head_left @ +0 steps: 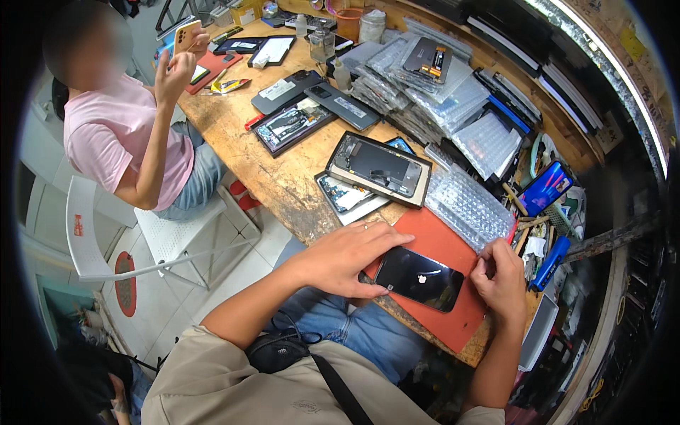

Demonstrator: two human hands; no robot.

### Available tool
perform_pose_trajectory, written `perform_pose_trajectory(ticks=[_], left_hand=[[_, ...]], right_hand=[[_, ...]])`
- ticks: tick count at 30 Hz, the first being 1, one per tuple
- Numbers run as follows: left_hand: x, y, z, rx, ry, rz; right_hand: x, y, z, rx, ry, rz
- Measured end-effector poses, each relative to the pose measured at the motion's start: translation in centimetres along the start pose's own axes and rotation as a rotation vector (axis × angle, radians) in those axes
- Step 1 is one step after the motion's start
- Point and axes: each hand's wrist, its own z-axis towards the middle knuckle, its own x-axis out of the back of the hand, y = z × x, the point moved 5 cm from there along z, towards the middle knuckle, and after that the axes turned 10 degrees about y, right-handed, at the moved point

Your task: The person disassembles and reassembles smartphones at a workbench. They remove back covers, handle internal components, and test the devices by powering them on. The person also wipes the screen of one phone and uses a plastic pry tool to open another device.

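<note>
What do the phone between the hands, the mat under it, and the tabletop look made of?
Phone: probably glass front, glossy black; bright reflected streak. Mat: perhaps rubber or silicone; matte, even orange. Tabletop: likely wood, worn; patchy tan, dark scuffs.

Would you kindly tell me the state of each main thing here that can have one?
Black phone, face up, screen showing a white logo
Left hand, spread, touching the phone's left end
Right hand, fingers curled, apart from the phone
Blue-screened phone, lit
Opened phone, internals exposed
White chair, unfolded, occupied
</note>
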Motion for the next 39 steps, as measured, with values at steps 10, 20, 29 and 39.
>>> perform_pose_trajectory(ticks=[10,20,29,39], left_hand=[[0.0,0.1,0.2,-0.014,-0.001,-0.007],[-0.3,0.4,0.3,0.019,-0.025,0.014],[-0.2,0.6,0.6,0.022,-0.022,0.037],[-0.7,0.0,0.5,-0.064,-0.194,-0.067]], right_hand=[[0.4,0.0,-0.1,-0.014,0.166,0.075],[0.3,0.1,-0.2,-0.046,0.131,0.091],[0.7,-1.8,0.2,0.053,0.159,0.095],[0.3,-0.8,-0.1,0.114,0.254,0.092]])
